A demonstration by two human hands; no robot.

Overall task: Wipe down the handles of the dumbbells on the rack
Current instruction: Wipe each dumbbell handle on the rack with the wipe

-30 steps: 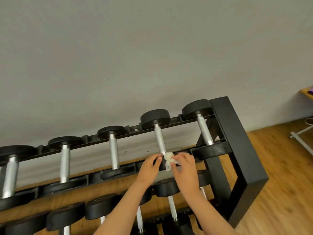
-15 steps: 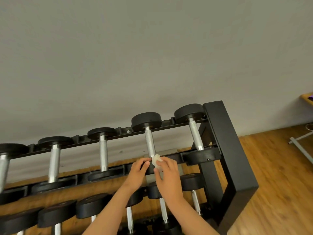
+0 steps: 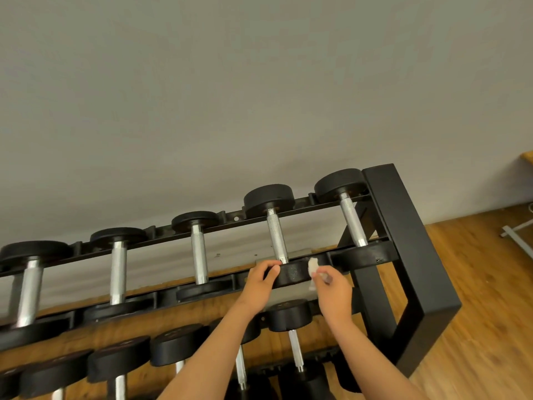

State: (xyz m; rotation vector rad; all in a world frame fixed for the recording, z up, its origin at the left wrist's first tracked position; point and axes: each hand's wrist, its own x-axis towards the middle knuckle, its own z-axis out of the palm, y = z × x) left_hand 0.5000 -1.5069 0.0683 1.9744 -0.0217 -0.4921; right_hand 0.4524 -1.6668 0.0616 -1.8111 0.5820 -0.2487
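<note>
A black rack (image 3: 403, 226) carries several black dumbbells with knurled silver handles on its top tier. My left hand (image 3: 261, 280) grips the near head (image 3: 292, 274) of the second dumbbell from the right, just below its handle (image 3: 276, 238). My right hand (image 3: 331, 287) pinches a small white wipe (image 3: 312, 267) at the right side of that same head, off the handle. The rightmost dumbbell's handle (image 3: 352, 220) stands just right of the wipe.
A lower tier holds more dumbbells, one head (image 3: 290, 314) directly under my hands. The rack's thick black end frame (image 3: 427, 284) stands close on the right. A grey wall is behind, wooden floor (image 3: 490, 313) to the right, and a white metal leg (image 3: 516, 235) at far right.
My right hand has drawn the wipe off the lower end of the handle to the right side of the near head. My left hand stays on that head.
</note>
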